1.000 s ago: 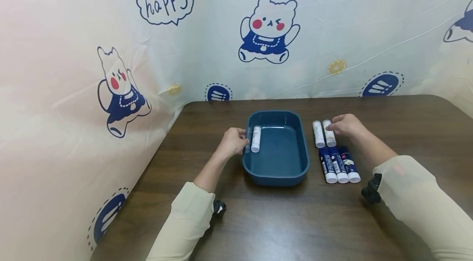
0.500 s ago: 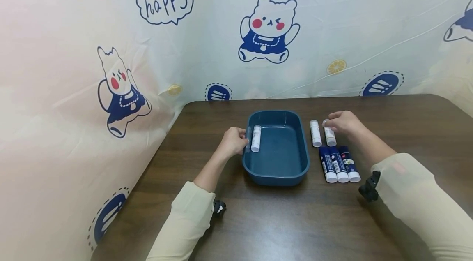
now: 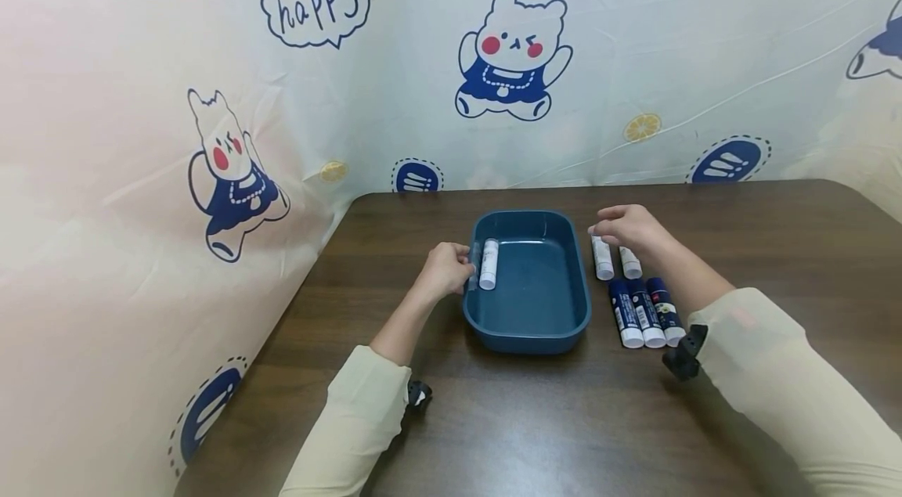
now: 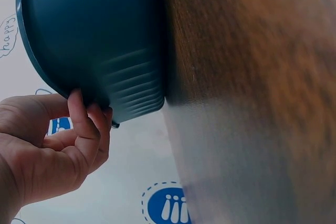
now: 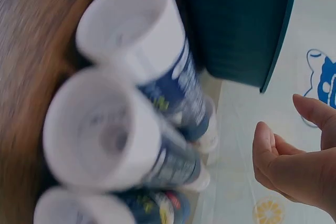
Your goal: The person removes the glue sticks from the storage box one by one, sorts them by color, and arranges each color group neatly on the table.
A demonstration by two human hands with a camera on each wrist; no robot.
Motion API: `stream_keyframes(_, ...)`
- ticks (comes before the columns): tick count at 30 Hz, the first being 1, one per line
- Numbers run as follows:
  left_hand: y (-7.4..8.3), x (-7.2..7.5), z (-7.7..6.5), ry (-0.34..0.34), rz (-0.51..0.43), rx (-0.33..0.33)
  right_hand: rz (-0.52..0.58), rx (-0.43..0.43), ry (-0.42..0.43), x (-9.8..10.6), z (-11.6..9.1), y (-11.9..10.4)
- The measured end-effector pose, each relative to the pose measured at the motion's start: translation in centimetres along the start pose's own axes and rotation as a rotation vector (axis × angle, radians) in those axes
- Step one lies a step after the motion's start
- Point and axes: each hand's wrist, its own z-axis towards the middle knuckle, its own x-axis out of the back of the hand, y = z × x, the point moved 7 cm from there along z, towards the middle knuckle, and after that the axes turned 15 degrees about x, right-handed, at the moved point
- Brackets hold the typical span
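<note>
My left hand (image 3: 445, 270) grips the left rim of a dark blue plastic bin (image 3: 524, 344), thumb and fingers meeting at its edge. One white glue stick (image 3: 488, 265) lies inside along that side. To the right of the bin, my right hand (image 3: 630, 228) hovers at the far end of a white glue stick (image 3: 602, 259). In the right wrist view the thumb and fingers of the right hand (image 5: 299, 161) stand apart with nothing between them. A second white glue stick (image 3: 630, 264) is partly hidden under this hand.
Several blue glue sticks with white ends, among them a near one (image 3: 625, 317), lie side by side just in front of the white pair. Brown wooden table (image 3: 493, 426) surrounds the bin. A printed curtain (image 3: 423, 90) hangs behind the far edge.
My right hand first touched the right-hand white stick, then moved left over the other one. The white sticks now lie farther apart, the left one shifted toward the bin. My left hand stayed put.
</note>
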Motion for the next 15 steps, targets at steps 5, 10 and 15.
stream_keyframes(5, -0.1, -0.1, 0.1, -0.005, 0.002, 0.012, 0.037, 0.033, -0.001, -1.2, 0.3, -0.5)
stream_keyframes(10, -0.1, 0.0, 0.2, -0.007, 0.000, 0.011, 0.050, 0.035, -0.006, -2.0, 0.4, -0.7)
stream_keyframes(15, -0.1, 0.1, 0.2, -0.004, 0.002, 0.011, 0.041, 0.031, -0.004, -2.5, 0.4, -0.8)
